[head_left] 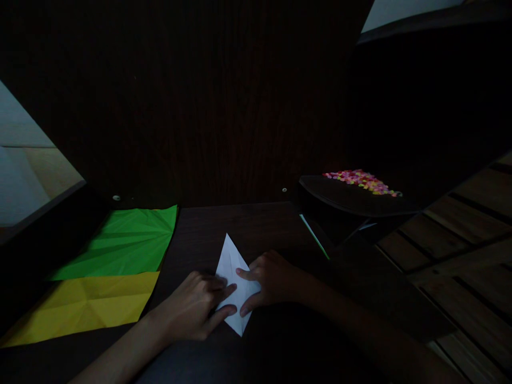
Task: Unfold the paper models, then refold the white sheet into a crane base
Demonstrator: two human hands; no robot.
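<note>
A white sheet of origami paper (232, 260), folded into a kite-like diamond with creases, lies on the dark wooden surface in front of me. On its left edge, my left hand (196, 305) presses with the index finger and thumb, the other fingers curled. My right hand (272, 280) grips the right side, thumb low on the paper and index finger reaching across its middle. Both hands' fingertips are close together near the centre crease. The paper's top point and bottom point stay uncovered.
At the left lie a creased green paper (124, 242) and a yellow paper (92, 304) partly under it. A small corner shelf (328, 192) at the right bears a heap of colourful small pieces (364, 180). Near it lies a thin green-white strip (314, 236). A dark panel (200, 106) rises behind.
</note>
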